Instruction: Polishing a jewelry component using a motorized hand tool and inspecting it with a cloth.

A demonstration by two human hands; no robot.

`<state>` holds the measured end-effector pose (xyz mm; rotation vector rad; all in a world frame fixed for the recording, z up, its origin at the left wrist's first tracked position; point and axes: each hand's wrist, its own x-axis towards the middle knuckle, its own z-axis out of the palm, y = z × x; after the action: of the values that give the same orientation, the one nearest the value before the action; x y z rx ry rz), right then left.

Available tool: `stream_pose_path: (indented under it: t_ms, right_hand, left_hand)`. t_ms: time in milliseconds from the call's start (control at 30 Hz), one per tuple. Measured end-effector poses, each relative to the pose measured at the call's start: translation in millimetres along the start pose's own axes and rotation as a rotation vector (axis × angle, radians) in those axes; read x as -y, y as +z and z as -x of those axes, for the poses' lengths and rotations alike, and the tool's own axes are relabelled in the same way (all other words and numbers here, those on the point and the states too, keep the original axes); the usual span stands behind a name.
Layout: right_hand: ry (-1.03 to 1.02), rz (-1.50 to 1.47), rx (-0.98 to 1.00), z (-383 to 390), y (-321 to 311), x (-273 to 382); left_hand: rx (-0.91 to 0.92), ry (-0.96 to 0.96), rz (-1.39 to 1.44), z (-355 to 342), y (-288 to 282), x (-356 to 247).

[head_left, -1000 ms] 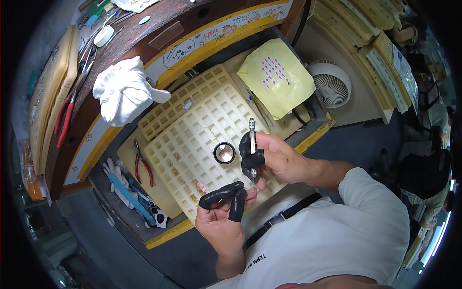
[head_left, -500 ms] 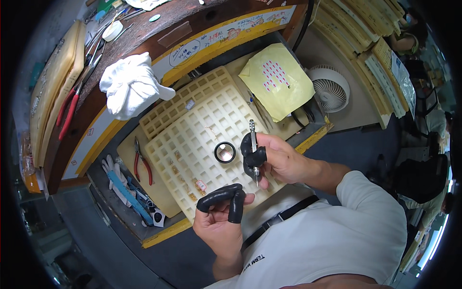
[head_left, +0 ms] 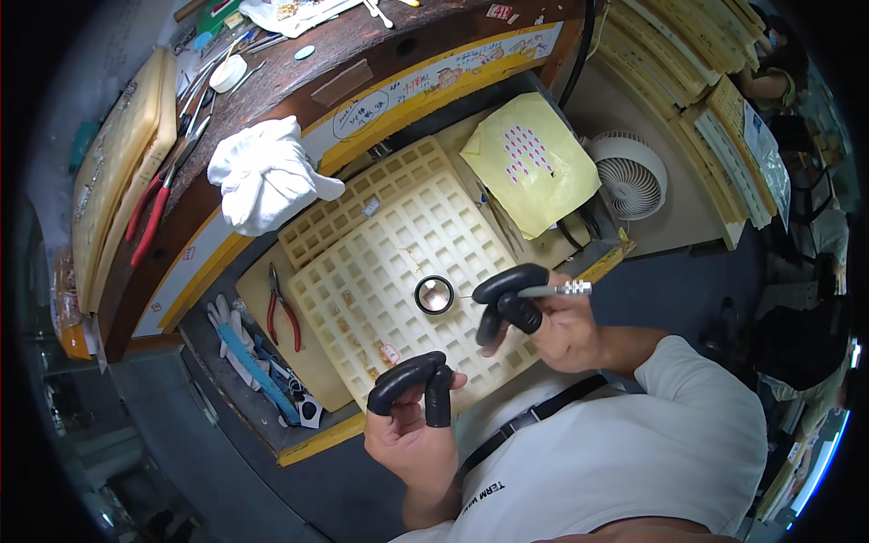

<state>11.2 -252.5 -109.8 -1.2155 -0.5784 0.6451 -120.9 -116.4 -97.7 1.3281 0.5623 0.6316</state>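
Pen-shaped metal tool: we see its silvery handle (head_left: 566, 289) right of the frame's centre, lying nearly level, with its thin tip pointing left.
Right hand: ours (head_left: 563, 337) grips the tool between fingers in black finger cots (head_left: 511, 282).
Just changed: half a second ago we had the tool upright, tip down near the left hand; now it is swung sideways, so we judge the tip is off whatever the left fingers may hold.
Black-rimmed round glass (head_left: 434, 295): at mid-frame, near the tip; we cannot tell whether they touch.
Left hand: ours (head_left: 412, 439), lower centre, has its cotted fingers bent together; we cannot tell whether anything small is pinched there.
Compartment tray (head_left: 493, 246): cream, across the centre below both hands, with gold-coloured pieces (head_left: 372, 372) in squares toward its lower left.
Red-handled pliers (head_left: 290, 326): left of the tray.
Yellow sheet (head_left: 566, 149): upper right of centre, pink-marked, beside a white fan (head_left: 631, 176).
White cloth bundle (head_left: 272, 176): upper left, against the table (head_left: 312, 71).
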Motion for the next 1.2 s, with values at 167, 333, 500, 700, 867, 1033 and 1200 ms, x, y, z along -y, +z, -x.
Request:
stream_pose_path:
  t_ms: [167, 333, 500, 700, 867, 1033, 1200]
  right_hand:
    - [-0.082, -0.062, 0.184, -0.1, 9.3, -14.4]
    - [-0.002, -0.204, 0.245, -2.2, 13.0, -8.5]
    - [-0.129, -0.213, 0.211, -15.3, 14.4, 2.1]
    - [-0.078, -0.124, 0.164, -39.9, 17.1, 33.7]
    - [-0.148, -0.040, 0.155, -53.7, 14.6, 45.2]
    - [-0.039, 0.201, 0.222, -58.3, 9.7, 58.6]
    - [-0.238, 0.407, 0.182, -62.1, 14.4, 64.1]
  left_hand:
    - [0.129, 0.333, -0.259, -10.8, 2.0, -9.0]
    - [0.211, 0.512, -0.493, -19.5, -2.0, -25.6]
    - [0.218, 0.534, -0.532, -26.3, 0.1, -39.0]
    - [-0.076, 0.434, -0.414, -26.5, 0.6, -51.1]
    - [0.060, 0.235, -0.209, -15.6, 12.8, -36.2]
    - [0.118, 0.231, -0.245, -18.5, 23.8, -27.1]
    - [0.101, 0.156, 0.005, -27.0, 24.1, -25.4]
